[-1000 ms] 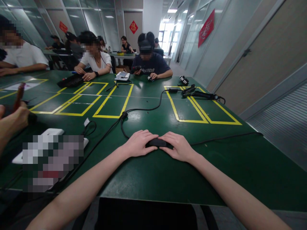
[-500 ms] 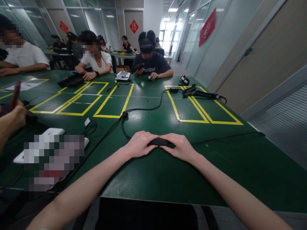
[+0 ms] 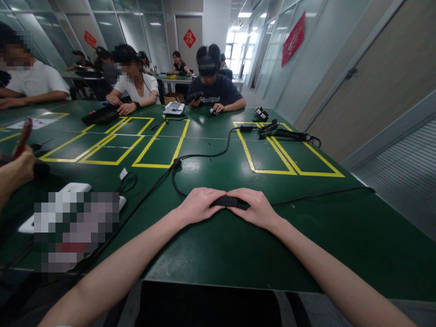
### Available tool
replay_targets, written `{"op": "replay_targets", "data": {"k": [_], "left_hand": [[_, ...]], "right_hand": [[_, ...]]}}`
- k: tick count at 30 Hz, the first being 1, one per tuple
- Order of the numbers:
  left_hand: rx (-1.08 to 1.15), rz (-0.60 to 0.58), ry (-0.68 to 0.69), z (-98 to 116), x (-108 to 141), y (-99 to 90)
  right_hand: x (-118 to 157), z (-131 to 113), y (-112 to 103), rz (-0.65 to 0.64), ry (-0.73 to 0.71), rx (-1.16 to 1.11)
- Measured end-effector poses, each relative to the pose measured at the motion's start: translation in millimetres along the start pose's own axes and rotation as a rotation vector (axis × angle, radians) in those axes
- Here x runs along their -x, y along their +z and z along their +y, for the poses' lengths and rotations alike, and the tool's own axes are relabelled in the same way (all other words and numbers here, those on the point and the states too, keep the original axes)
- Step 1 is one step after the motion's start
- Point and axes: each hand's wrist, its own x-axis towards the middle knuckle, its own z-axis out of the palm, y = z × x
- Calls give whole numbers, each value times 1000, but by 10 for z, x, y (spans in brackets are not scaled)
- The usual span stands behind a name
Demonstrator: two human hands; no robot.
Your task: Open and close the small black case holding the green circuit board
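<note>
A small black oblong block rests on the green table between my hands; its exact kind does not show. My left hand pinches its left end between thumb and fingers. On the other end, the thumb and fingers of my right hand close in the same way. My fingertips meet or nearly meet above the block and cover both its ends. From beside my left hand a black cable climbs to a joint, and another black cable trails off past my right hand.
Yellow tape outlines mark the green table. White devices, partly blurred out, lie at the left near a co-worker's hand. Black gear lies at the far right. Several people sit across the table.
My hands keep their grip and the block stays in place. At the left, the co-worker's hand with a reddish object has shifted slightly. The view has moved a little.
</note>
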Motion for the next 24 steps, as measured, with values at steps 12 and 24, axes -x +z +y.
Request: {"op": "replay_targets", "data": {"k": [12, 24], "left_hand": [[-135, 131, 162, 16, -44, -9], [4, 5, -138, 50, -10, -30]], "right_hand": [[-54, 26, -89, -172, 484, -589], [-25, -31, -159, -159, 20, 21]]}}
